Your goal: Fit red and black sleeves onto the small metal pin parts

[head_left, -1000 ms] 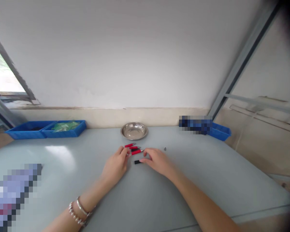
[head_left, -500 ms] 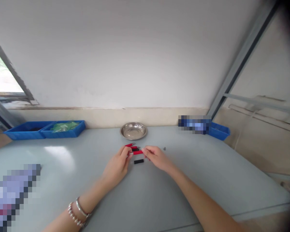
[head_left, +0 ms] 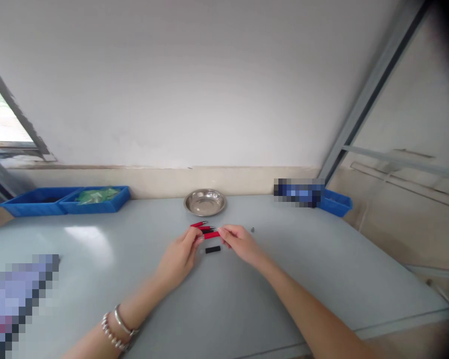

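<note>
A red pen barrel point(head_left: 210, 235) is held level between my two hands, a little above the table. My right hand point(head_left: 237, 242) is closed around its right end and covers the tip. At the other end, my left hand point(head_left: 184, 249) pinches a thin pale part in line with the barrel; the fingers hide most of it. Just beyond my hands lie more red pen pieces with silver tips, a red one point(head_left: 199, 224) at the back and another point(head_left: 205, 228) in front, with a black piece beside them. Nearer me rests a short black tube point(head_left: 213, 249).
A round steel dish point(head_left: 205, 203) stands by the wall. Two blue bins point(head_left: 114, 204) sit at the back left, one holding green bags. Another blue bin point(head_left: 336, 203) is at the back right, beside a blurred item. A tiny grey part point(head_left: 252, 230) lies right of my hands.
My right hand has left the black tube and closed on the right end of the red barrel. The left hand keeps its place at the other end. The view has shifted slightly.
</note>
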The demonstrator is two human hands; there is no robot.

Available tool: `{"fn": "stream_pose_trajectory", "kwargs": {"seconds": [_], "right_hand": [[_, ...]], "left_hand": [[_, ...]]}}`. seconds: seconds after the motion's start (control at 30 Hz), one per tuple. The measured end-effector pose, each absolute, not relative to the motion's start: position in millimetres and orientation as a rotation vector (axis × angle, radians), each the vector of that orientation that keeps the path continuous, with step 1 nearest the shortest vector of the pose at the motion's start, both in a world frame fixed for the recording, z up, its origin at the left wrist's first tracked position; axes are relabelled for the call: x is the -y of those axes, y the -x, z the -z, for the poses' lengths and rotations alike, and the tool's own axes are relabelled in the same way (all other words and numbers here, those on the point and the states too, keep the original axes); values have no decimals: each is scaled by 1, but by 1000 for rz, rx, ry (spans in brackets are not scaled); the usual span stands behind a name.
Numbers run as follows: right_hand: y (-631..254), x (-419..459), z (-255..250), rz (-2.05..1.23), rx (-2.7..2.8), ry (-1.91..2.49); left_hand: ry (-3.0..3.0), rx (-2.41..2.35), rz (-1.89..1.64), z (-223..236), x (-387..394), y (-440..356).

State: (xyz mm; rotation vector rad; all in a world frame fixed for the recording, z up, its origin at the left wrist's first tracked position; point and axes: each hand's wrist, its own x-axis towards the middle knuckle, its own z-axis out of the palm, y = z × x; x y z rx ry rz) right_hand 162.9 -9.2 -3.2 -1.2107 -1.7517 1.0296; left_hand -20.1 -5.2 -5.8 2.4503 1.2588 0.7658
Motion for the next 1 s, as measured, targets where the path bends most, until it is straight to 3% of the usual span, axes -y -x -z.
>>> {"fn": "stream_pose_trajectory", "kwargs": {"seconds": [1.0], "right_hand": [[-161, 15, -3, -1012, 1710, 1201]], "left_hand": [[-2437, -1229, -801, 4, 9, 19]]}}
